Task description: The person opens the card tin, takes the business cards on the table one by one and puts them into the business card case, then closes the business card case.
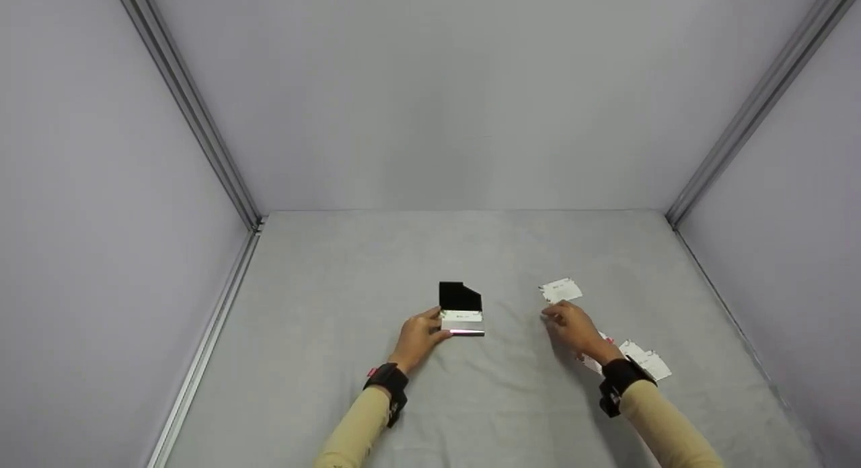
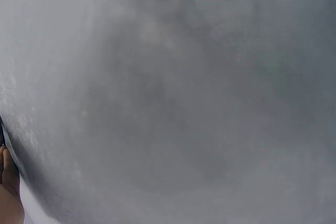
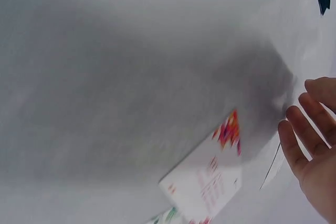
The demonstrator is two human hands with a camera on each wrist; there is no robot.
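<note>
An open card case (image 1: 461, 308) with a black lid and white cards inside sits mid-table. My left hand (image 1: 418, 335) holds its left end, thumb and fingers curled on the case. My right hand (image 1: 572, 325) hovers just below a loose white card (image 1: 560, 290), fingers loosely extended and holding nothing. More white cards (image 1: 644, 360) lie beside my right wrist. In the right wrist view, a card with red print (image 3: 207, 182) lies under my right hand's fingers (image 3: 299, 140). The left wrist view is blurred grey, with only a sliver of my hand (image 2: 9, 187).
Grey cloth covers the table (image 1: 377, 253). Grey walls enclose it on three sides, with metal corner rails (image 1: 202, 132) at left and right (image 1: 746, 118).
</note>
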